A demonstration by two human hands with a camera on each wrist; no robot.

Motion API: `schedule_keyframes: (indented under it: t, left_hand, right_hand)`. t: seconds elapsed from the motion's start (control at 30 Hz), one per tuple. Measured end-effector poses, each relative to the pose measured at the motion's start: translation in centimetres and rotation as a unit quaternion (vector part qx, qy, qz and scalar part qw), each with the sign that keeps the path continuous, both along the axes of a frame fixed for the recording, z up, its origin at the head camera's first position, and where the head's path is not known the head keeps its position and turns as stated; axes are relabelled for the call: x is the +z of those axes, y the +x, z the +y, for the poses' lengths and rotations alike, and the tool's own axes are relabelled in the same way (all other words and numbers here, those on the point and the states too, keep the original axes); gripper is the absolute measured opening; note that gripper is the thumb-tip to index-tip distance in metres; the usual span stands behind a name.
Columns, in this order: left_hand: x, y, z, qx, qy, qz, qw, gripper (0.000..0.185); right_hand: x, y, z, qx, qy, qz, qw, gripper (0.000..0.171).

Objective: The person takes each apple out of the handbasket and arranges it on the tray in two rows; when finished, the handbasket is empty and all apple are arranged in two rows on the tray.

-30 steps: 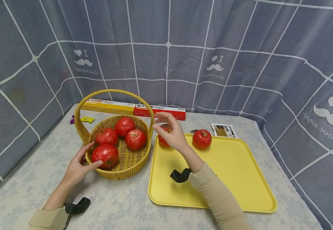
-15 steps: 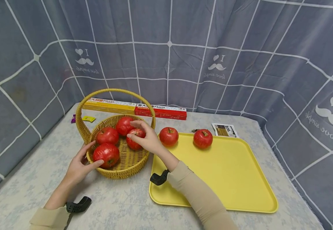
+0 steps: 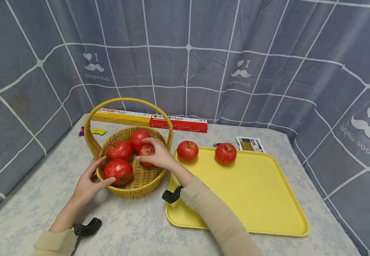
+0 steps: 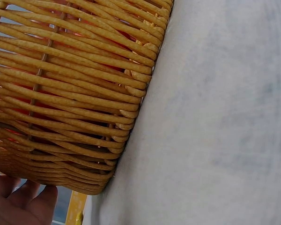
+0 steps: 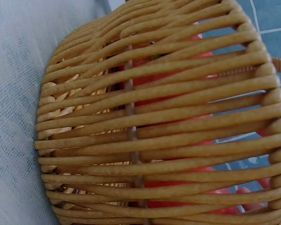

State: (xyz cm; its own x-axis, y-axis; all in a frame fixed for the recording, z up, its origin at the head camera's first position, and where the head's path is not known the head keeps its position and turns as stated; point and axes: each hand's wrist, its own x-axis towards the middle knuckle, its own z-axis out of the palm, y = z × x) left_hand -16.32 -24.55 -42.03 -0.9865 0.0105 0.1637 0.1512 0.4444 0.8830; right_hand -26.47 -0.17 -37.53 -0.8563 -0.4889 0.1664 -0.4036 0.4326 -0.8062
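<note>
In the head view, a yellow wicker basket [image 3: 137,195] with a tall arched handle holds several red apples. My left hand [image 3: 87,185] holds the basket's left side, thumb over the near rim beside the front apple [image 3: 118,171]. Its fingertips [image 4: 44,204] show against the weave in the left wrist view. Reaching in over the right rim, my right hand [image 3: 160,155] grips a speckled red apple [image 3: 146,151], fingers on its far side and thumb on its near left. Two more apples in the basket, a left one [image 3: 119,150] and a back one [image 3: 138,138], lie close by.
A yellow tray [image 3: 252,199] lies to the right, with two apples at its far edge, one left [image 3: 187,151] and one right [image 3: 225,153]. Behind are a yellow pasta box [image 3: 121,119], a red pasta box [image 3: 178,124], small wrapped sweets [image 3: 98,131] and a flat packet [image 3: 250,144].
My right hand has moved left from beside the basket handle, down into the basket, and now grips the speckled apple. The left hand stays at the basket's side.
</note>
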Motion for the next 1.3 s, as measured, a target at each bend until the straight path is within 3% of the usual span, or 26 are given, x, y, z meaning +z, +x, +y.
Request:
schedule_keyframes:
  t: [0.3,0.57,0.73,0.87,1.03,1.2,1.3]
  left_hand:
    - [0.2,0.0,0.0,-0.001,0.000,0.001,1.0000,0.076]
    - [0.3,-0.1,0.0,-0.003,0.004,0.001,1.0000,0.077]
    - [0.2,0.0,0.0,-0.003,0.002,0.003,1.0000,0.077]
    - [0.0,0.0,-0.1,-0.003,-0.002,0.000,1.0000,0.077]
    - [-0.1,0.1,-0.2,-0.002,-0.006,-0.006,1.0000,0.077]
    - [-0.2,-0.1,-0.3,-0.002,-0.008,-0.001,1.0000,0.078]
    - [-0.3,-0.3,-0.3,-0.003,-0.011,-0.001,0.9999,0.079]
  right_hand:
    - [0.0,-0.2,-0.4,0.024,0.096,0.034,0.995,0.067]
    - [0.1,0.1,-1.0,0.046,0.215,0.071,0.973,0.078]
    - [-0.2,0.4,-1.2,0.031,0.241,0.104,0.964,0.082]
    - [-0.5,0.8,-1.0,0.004,0.200,0.110,0.974,0.084]
    - [-0.1,1.6,0.3,0.014,0.087,0.092,0.992,0.084]
    - [1.8,3.1,3.0,0.060,0.008,0.099,0.993,0.085]
    - [3.2,3.9,5.4,0.067,-0.029,0.104,0.992,0.088]
